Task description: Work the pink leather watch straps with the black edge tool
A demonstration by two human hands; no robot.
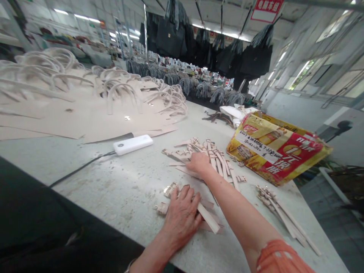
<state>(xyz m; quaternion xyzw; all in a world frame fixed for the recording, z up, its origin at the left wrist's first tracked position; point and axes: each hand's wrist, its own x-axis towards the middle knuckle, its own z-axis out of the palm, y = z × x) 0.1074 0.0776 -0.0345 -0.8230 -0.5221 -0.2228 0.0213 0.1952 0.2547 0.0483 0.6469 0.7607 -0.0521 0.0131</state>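
Near the front of the table, my left hand [183,210] is closed over a small bundle of beige buckle straps [209,219]. Their metal buckles [170,189] stick out past the fingertips, and the flat ends show by the thumb. Farther off, my right hand [199,163] has its curled fingers in a loose heap of the same straps [220,161]; it seems to pinch one, though the fingertips are partly hidden. A separate bunch of buckle straps [280,214] lies to the right of my right forearm.
Beige bag panels with looped handles [93,98] are piled at the left. A white device [133,145] with a black cable lies before them. At the right edge sits a yellow and red carton [278,148]. Dark bags [170,38] hang behind the table [136,189].
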